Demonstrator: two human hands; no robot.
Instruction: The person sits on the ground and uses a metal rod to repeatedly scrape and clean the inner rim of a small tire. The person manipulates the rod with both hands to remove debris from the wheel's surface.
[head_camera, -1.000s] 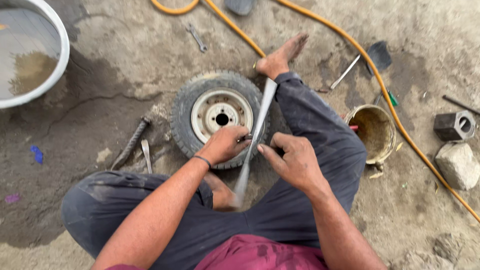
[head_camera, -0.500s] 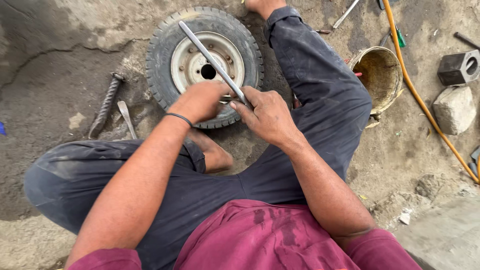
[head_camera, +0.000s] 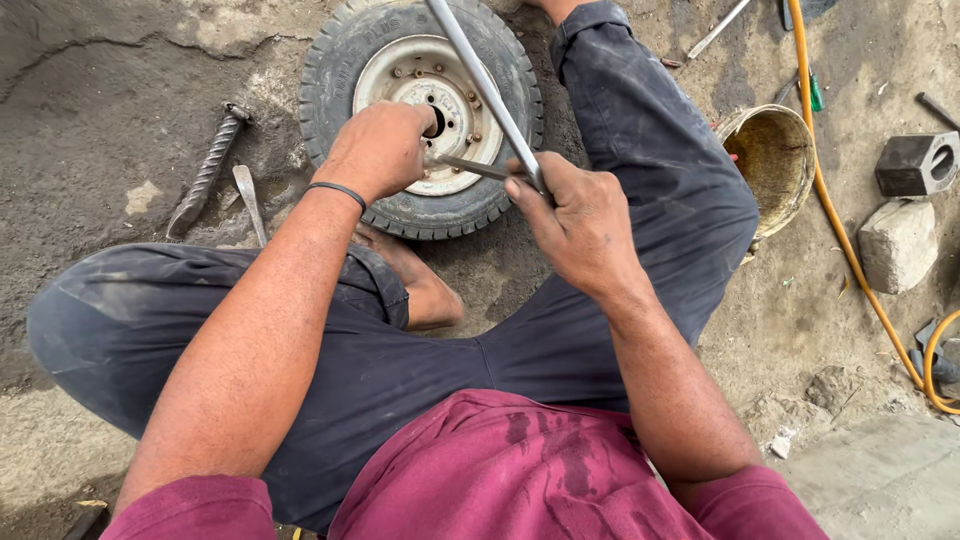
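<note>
The small tyre (head_camera: 420, 110) lies flat on the ground between the person's legs. Right hand (head_camera: 575, 225) is closed around a long metal bar (head_camera: 480, 85); left hand (head_camera: 378, 148) is closed on a shorter rod (head_camera: 470, 167) at the rim (head_camera: 430, 100). Risk: the bar slipping off the rim would strike the left knuckles, judging by the close spacing.

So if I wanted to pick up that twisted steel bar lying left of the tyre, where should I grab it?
Probably around the middle of the twisted steel bar, coming straight down from above. It lies flat on the ground, slanting from its upper end near the tyre down to the left, with nothing resting on it. The ribbed twist should stop slipping. A flat metal tool lies close on its right, so close the fingers across the bar.
</note>
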